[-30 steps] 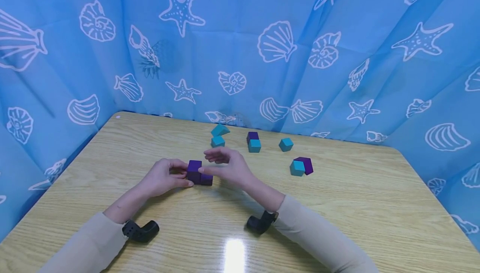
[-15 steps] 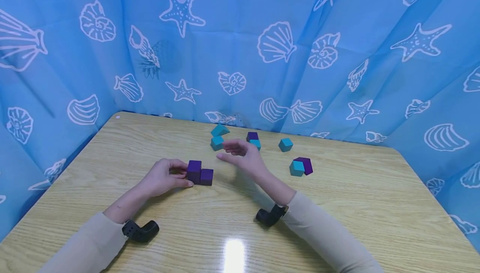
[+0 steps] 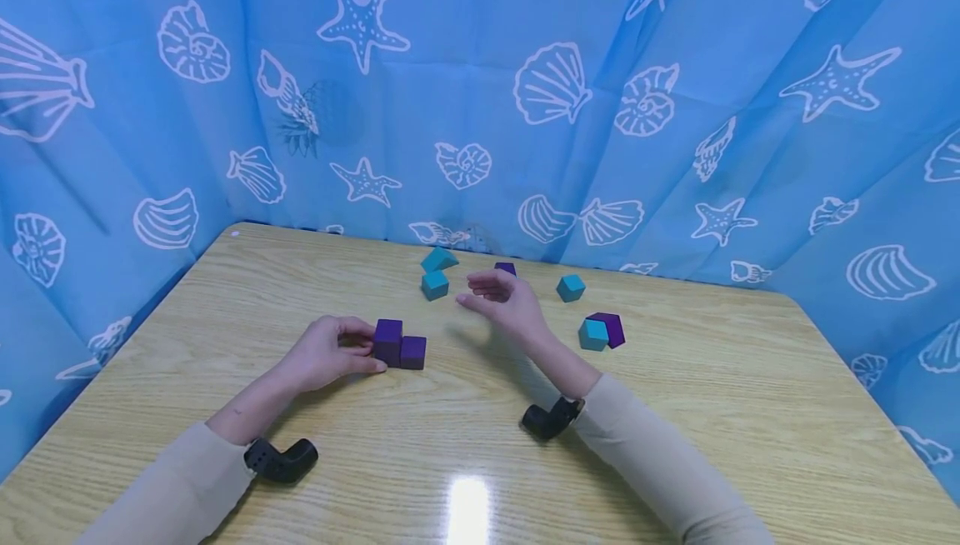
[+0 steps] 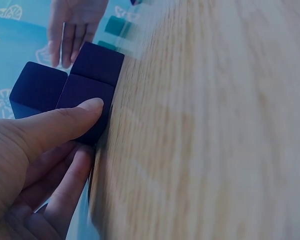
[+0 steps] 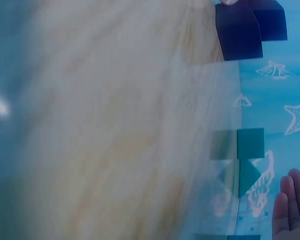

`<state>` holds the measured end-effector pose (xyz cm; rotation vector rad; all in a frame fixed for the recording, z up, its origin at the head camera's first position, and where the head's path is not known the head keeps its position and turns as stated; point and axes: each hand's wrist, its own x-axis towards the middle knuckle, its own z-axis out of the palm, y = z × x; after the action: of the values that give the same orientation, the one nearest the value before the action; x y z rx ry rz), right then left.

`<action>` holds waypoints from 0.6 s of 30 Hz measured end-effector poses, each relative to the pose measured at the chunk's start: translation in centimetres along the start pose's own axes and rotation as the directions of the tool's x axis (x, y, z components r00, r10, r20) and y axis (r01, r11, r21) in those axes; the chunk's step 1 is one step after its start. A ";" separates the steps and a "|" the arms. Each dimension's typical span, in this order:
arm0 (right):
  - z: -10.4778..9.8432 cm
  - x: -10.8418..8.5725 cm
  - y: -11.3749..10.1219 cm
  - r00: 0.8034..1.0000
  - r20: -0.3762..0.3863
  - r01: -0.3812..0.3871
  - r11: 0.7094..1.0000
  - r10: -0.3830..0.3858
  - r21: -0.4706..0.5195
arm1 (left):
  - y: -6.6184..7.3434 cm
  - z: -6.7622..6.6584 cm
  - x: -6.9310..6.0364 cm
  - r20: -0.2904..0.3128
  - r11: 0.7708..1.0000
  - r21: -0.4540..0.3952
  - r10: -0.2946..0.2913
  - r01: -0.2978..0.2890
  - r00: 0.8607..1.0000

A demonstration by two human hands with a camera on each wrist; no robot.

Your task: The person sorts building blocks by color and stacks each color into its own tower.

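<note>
My left hand [image 3: 330, 353] pinches the lower cube [image 4: 85, 107] of a purple stack between thumb and fingers. A second purple cube [image 4: 37, 90] sits on top of it. Against its right side stands another purple cube [image 3: 413, 352] on the table. My right hand [image 3: 506, 307] hovers to the right with relaxed fingers and nothing in them. It hangs in front of a purple block [image 3: 506, 267] at the back, and it hides what lies below that block. To its left are a teal cube [image 3: 435, 284] and a teal triangular block [image 3: 439, 259].
On the wooden table [image 3: 675, 428], a lone teal cube [image 3: 571, 287] lies at the back right. Nearer, another teal cube [image 3: 593, 334] stands in front of a purple block [image 3: 612, 329]. A blue shell-print curtain [image 3: 465, 95] runs along the table's back edge.
My right hand has withdrawn from the purple cubes, moving right and back, and now covers the teal cube before the rear purple block. My left hand and its cubes have stayed put.
</note>
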<state>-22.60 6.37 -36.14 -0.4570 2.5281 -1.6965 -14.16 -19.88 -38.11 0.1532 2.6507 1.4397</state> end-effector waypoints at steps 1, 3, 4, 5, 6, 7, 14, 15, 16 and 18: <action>-0.1 0.0 0.0 1.000 -0.014 -0.001 1.000 0.000 -0.005 | 0.0 0.0 0.0 0.001 1.000 -0.001 -0.002 0.002 1.000; -0.3 0.1 -0.1 0.999 -0.045 0.003 1.000 -0.004 -0.022 | 0.0 -0.1 0.0 0.002 1.000 -0.001 -0.008 0.008 1.000; -0.4 0.1 -0.1 0.998 -0.060 0.004 1.000 -0.006 -0.029 | 0.0 -0.1 0.0 0.002 1.000 -0.001 -0.010 0.010 1.000; -0.5 0.2 -0.1 0.997 -0.076 0.002 0.999 -0.005 -0.034 | 0.0 -0.1 0.1 0.002 1.000 -0.003 -0.013 0.013 1.000; -0.5 0.2 -0.1 0.996 -0.092 0.003 0.999 -0.007 -0.043 | 0.0 -0.1 0.1 0.003 1.000 -0.003 -0.015 0.015 1.000; -0.6 0.3 -0.1 0.994 -0.107 0.001 0.999 -0.007 -0.049 | 0.0 -0.1 0.1 0.005 1.000 -0.002 -0.015 0.015 1.000; -1.3 1.0 0.5 0.981 -0.194 -0.014 0.998 0.003 -0.056 | -0.1 0.0 0.2 -0.002 1.000 0.014 -0.009 0.009 1.000; -1.4 1.1 0.6 0.980 -0.197 -0.012 0.998 -0.002 -0.066 | -0.1 0.0 0.2 -0.001 1.000 0.017 -0.005 0.005 1.000; -1.4 1.1 0.6 0.980 -0.197 -0.010 0.997 -0.006 -0.077 | -0.1 0.1 0.2 -0.004 1.000 0.017 -0.010 0.010 1.000; -1.5 1.2 0.8 0.981 -0.193 -0.006 0.995 -0.014 -0.100 | -0.1 0.1 0.2 -0.004 1.000 0.018 -0.011 0.011 1.000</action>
<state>-24.24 7.65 -36.10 -0.3173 2.7589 -1.6990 -14.31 -19.87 -38.25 0.1381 2.6641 1.4143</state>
